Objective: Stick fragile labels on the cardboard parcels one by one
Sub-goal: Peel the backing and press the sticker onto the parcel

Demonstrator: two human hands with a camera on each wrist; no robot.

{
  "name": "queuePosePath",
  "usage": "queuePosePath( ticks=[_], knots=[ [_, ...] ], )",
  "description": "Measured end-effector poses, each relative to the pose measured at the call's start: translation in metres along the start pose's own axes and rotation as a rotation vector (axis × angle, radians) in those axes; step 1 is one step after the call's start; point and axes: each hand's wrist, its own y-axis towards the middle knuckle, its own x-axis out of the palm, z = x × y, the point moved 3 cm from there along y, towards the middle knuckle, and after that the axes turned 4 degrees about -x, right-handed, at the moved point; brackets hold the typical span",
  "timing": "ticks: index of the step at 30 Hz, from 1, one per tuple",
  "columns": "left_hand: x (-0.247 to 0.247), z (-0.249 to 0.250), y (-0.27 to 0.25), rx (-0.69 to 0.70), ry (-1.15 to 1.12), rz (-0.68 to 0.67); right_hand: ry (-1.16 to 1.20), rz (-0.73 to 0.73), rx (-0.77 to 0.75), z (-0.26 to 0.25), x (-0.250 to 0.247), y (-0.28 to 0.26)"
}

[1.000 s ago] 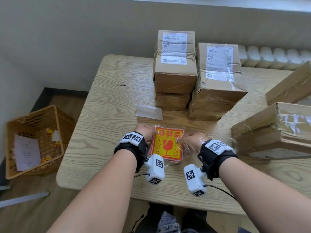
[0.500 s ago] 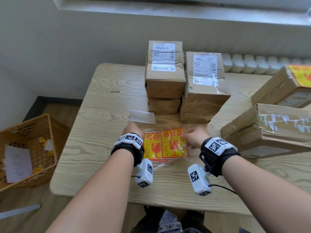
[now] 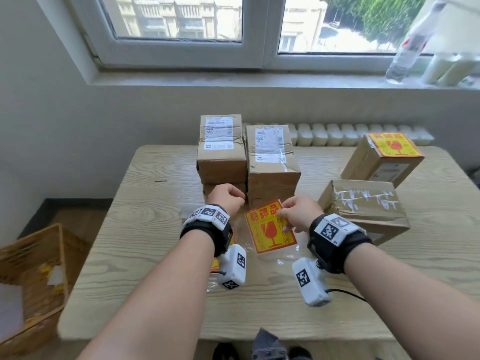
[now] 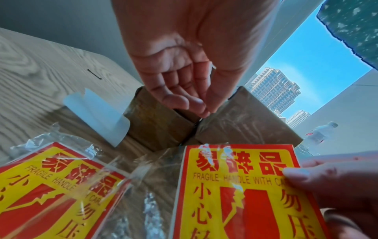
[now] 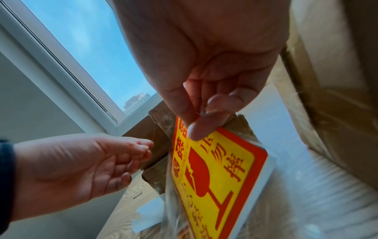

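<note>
Head view shows me my right hand (image 3: 298, 213) pinching a red-and-yellow fragile label (image 3: 270, 227) by its upper right edge, thumb on the printed face and fingers behind it, the sheet lifted and tilted above the wooden counter (image 3: 145, 242). From the right wrist I can see the label (image 5: 216, 174) hanging down from that pinch, white backing showing along one edge. My left hand (image 3: 227, 198) hovers just left of the label with its fingers loosely curled and holding nothing; the left wrist view confirms the palm (image 4: 184, 77) is empty. Below it lies the clear plastic packet of labels (image 4: 51, 186) flat on the counter, and a peeled white backing sheet (image 4: 98, 119) lies beside the boxes. Straight ahead stand two stacks of cardboard parcels, the left stack (image 3: 220, 152) and the right stack (image 3: 270, 162), each with a white shipping slip on top. To the right sits a taped parcel (image 3: 363, 206), and behind it a parcel already bearing a fragile label (image 3: 384, 157). A woven basket (image 3: 33, 276) sits on the floor at the left, and a plastic bottle (image 3: 407, 50) stands on the windowsill
</note>
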Motion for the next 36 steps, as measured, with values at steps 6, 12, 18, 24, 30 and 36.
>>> queuePosePath(
  ticks=[6,12,18,24,30,36],
  knots=[
    [-0.004,0.019,-0.013,0.023,0.021,-0.018,0.008,0.109,-0.040,0.004,-0.032,-0.010],
    [-0.011,0.041,-0.029,0.005,-0.105,-0.077,0.175,0.307,-0.223,-0.008,-0.071,-0.021],
    [-0.012,0.067,-0.049,0.005,-0.217,-0.211,0.375,0.413,-0.289,-0.015,-0.099,-0.024],
    [-0.015,0.075,-0.058,0.015,-0.296,-0.251,0.419,0.419,-0.289,-0.012,-0.108,-0.022],
    [-0.014,0.077,-0.065,0.002,-0.309,-0.272,0.434,0.410,-0.302,-0.013,-0.108,-0.026],
    [-0.012,0.075,-0.066,-0.010,-0.328,-0.273,0.434,0.420,-0.300,-0.010,-0.109,-0.025]
  ],
)
